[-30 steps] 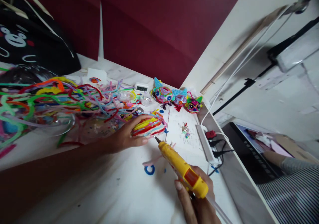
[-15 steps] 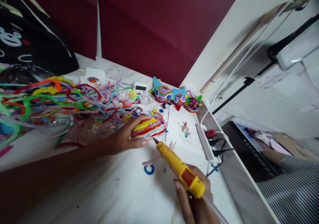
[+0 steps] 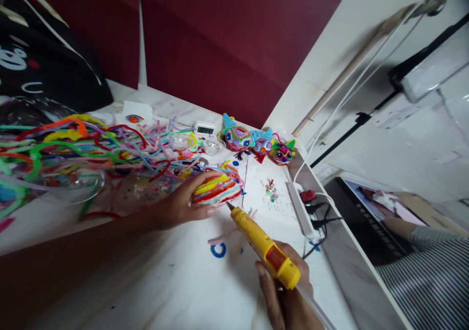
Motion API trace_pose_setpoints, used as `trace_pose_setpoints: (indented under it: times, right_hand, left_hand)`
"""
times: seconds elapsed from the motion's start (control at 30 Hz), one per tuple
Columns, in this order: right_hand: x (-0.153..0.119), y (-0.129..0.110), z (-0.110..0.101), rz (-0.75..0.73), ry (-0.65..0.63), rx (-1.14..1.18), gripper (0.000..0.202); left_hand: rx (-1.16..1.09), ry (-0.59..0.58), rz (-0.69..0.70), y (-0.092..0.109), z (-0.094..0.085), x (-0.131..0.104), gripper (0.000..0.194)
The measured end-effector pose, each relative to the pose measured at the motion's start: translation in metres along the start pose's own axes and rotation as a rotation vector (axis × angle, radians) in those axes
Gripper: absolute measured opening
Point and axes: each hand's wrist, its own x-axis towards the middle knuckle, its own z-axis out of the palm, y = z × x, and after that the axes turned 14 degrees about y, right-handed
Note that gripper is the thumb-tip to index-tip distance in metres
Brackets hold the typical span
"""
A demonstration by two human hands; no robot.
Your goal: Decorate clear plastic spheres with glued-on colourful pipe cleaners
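My left hand (image 3: pixel 183 200) is closed around a ball covered with rows of coloured pipe cleaners (image 3: pixel 216 190), in yellow, orange, red, white and light blue. Part of the ball is hidden by the fingers. My right hand (image 3: pixel 286 286) grips a yellow hot glue gun (image 3: pixel 264 244), with a clear glue stick (image 3: pixel 315 305) coming out of its back end. The dark nozzle points at the lower edge of the ball, close to it; whether they touch I cannot tell. Below lies a blue pipe-cleaner ring (image 3: pixel 218 250) on the white table.
Tangled pipe cleaners (image 3: pixel 91 144) and clear plastic half-balls spread over the left. Several decorated ball figures (image 3: pixel 237 138) stand at the back beside a small digital clock (image 3: pixel 204 128). A power strip (image 3: pixel 302 210) with cables runs along the right edge. Another person's striped sleeve (image 3: pixel 432 247) is at far right.
The whole view has shifted very slightly. Both hands, the ball and the glue gun keep nearly the same positions.
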Motion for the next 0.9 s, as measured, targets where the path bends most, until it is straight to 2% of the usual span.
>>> trace_pose_setpoints:
  times: [0.57,0.77,0.9]
  right_hand:
    - [-0.007,0.001,0.003,-0.039,0.029,-0.007,0.027]
    - [-0.004,0.002,-0.004,-0.04,-0.057,-0.002,0.024]
    - [-0.002,0.003,-0.005,-0.045,-0.016,-0.033,0.024]
  left_hand:
    - [0.039,0.036,0.05,-0.004,0.002,-0.001,0.072]
    - [0.048,0.026,0.061,-0.01,0.001,-0.001,0.074]
    - [0.043,0.028,0.068,-0.011,0.001,-0.002,0.074]
